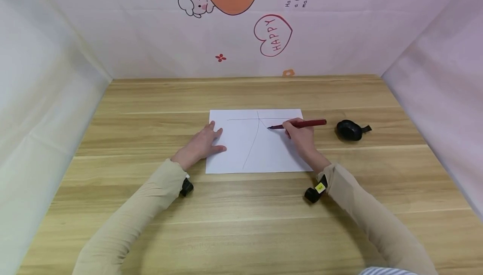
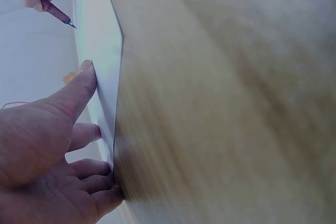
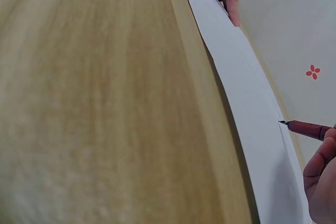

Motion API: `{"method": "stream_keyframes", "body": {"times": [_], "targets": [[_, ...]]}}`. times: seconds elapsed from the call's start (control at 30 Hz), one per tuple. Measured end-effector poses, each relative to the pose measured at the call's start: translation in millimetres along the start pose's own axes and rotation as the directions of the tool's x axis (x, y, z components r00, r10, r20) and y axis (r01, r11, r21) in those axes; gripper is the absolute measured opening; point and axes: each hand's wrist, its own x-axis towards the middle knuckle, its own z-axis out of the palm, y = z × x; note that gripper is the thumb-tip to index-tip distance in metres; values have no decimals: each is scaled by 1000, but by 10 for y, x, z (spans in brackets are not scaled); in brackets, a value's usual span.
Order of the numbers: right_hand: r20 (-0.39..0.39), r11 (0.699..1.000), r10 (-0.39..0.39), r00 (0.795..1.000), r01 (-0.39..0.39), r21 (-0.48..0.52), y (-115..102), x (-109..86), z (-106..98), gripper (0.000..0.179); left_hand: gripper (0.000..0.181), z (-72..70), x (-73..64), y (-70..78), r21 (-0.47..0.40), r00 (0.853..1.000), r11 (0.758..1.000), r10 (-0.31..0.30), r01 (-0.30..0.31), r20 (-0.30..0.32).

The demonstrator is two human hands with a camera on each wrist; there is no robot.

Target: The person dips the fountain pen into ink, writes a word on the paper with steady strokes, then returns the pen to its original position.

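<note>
A white sheet of paper (image 1: 230, 157) lies on the wooden table, bearing a thin horizontal line, a long curved line crossing it, and a short slanting stroke from where they meet. My right hand (image 1: 303, 138) grips a dark red fountain pen (image 1: 315, 123); the pen's tip touches the paper at the end of the slanting stroke. On the paper's left edge rests my left hand (image 1: 201, 143), fingers spread and holding nothing. The left wrist view shows that thumb and fingertips (image 2: 89, 69) on the sheet. In the right wrist view the nib (image 3: 284, 123) meets the paper.
A black rounded object with a short tab (image 1: 349, 130) sits on the table right of the paper. Behind the table (image 1: 241, 224) hangs a white printed cloth (image 1: 151, 44), with white cloth walls on both sides. Each wrist wears a small black camera (image 1: 312, 195).
</note>
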Motion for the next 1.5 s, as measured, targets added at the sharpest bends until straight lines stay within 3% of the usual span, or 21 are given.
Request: {"method": "stream_keyframes", "body": {"times": [0.33, 0.6, 1.03, 1.5], "targets": [[-2, 998, 54, 999, -54, -14, 10, -44, -39, 20, 71, -6, -8, 13, 1, 1000, 1000, -5, 5, 9], [-22, 999, 45, 999, -45, 3, 8, -75, -66, 9, 71, -12, 3, -3, 0, 1000, 1000, 7, -7, 3], [5, 995, 88, 996, -88, -37, 22, -80, -128, 13, 72, -27, 20, 10, 1, 1000, 1000, -11, 11, 10], [21, 996, 73, 997, -72, -52, 40, -130, -195, 14, 71, -9, 7, 1, -2, 1000, 1000, -1, 1, 3]]}}
